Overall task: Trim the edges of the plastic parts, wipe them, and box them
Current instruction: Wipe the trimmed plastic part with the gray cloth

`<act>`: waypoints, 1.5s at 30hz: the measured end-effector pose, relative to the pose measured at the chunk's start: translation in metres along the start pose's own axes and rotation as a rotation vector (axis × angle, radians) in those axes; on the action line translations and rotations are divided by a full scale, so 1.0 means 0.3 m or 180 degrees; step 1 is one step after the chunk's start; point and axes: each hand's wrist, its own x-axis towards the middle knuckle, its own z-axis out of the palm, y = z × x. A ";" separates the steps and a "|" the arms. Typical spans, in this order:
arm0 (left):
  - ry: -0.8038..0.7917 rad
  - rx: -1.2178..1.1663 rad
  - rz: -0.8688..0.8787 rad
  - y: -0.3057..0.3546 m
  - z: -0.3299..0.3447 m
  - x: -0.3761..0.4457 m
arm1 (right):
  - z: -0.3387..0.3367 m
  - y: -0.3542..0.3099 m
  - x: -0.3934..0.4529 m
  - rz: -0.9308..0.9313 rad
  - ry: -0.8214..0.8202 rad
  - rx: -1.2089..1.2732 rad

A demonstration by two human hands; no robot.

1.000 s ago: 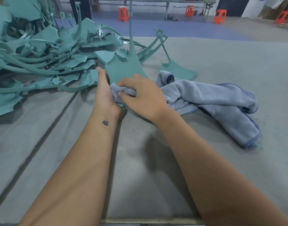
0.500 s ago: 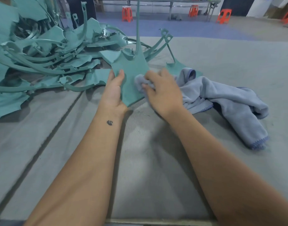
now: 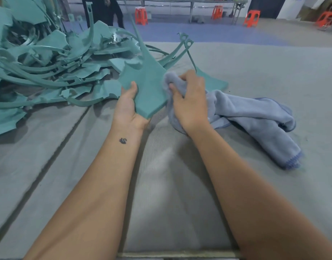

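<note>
A teal plastic part [image 3: 146,85] with a flat fan-shaped base and a long thin stem stands tilted over the grey table. My left hand [image 3: 128,104] holds its lower left edge, thumb on the upper face, fingers hidden underneath. My right hand [image 3: 189,98] grips a bunched end of a blue-grey cloth [image 3: 251,117] against the part's right edge. The remainder of the cloth trails right across the table. A second teal part [image 3: 212,81] lies flat behind my right hand.
A big heap of teal plastic parts and curved strips [image 3: 48,68] fills the table's left. The grey felt table [image 3: 170,184] has a seam running diagonally at left. A person in dark clothes [image 3: 103,10] stands beyond the heap; orange stools [image 3: 252,17] stand on the floor.
The cloth in my right hand has slid from the part's near left corner across to its right edge. My left hand now holds the lower edge from beneath, and the part is tilted up.
</note>
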 end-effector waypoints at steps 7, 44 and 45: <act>-0.0110 0.0718 -0.0303 0.046 -0.048 0.007 | -0.062 0.079 0.076 0.1670 0.0854 0.1911; -0.0659 0.2149 -0.0601 0.049 -0.038 -0.005 | -0.080 0.098 0.101 0.1457 0.0339 0.2033; -0.0625 0.2087 -0.0700 0.064 -0.045 -0.005 | -0.087 0.103 0.103 0.1387 0.0409 0.1966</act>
